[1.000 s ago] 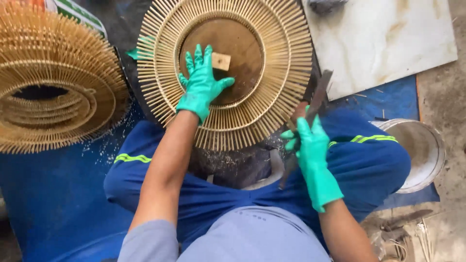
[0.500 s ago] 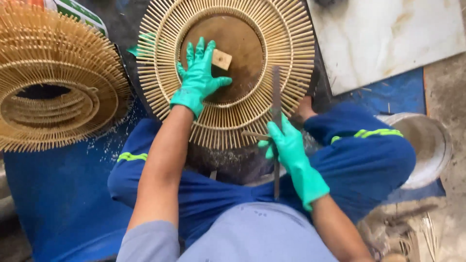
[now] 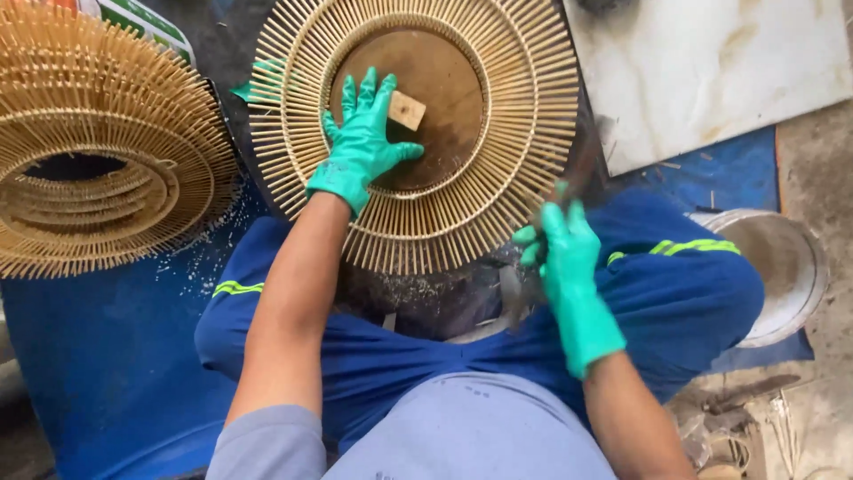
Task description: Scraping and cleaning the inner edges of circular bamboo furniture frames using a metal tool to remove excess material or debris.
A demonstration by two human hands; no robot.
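Swinging since before, right hand (image 3: 569, 253) drives blade (image 3: 577, 173) onto bamboo frame (image 3: 524, 116).

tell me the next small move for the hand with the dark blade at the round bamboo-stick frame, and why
Probably draw the blurred dark blade along the round bamboo-stick frame at its lower right rim. The right hand grips the blade there against the stick ends, the left hand lies flat on the brown centre disc, and shavings lie below.

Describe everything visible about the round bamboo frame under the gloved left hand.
The round bamboo frame is a flat disc of pale slats radiating between concentric rings around a brown centre panel. A small wooden block sits on that panel. It lies over the person's lap. The left hand presses flat on it; the right hand holds a blurred dark blade at its lower right edge.
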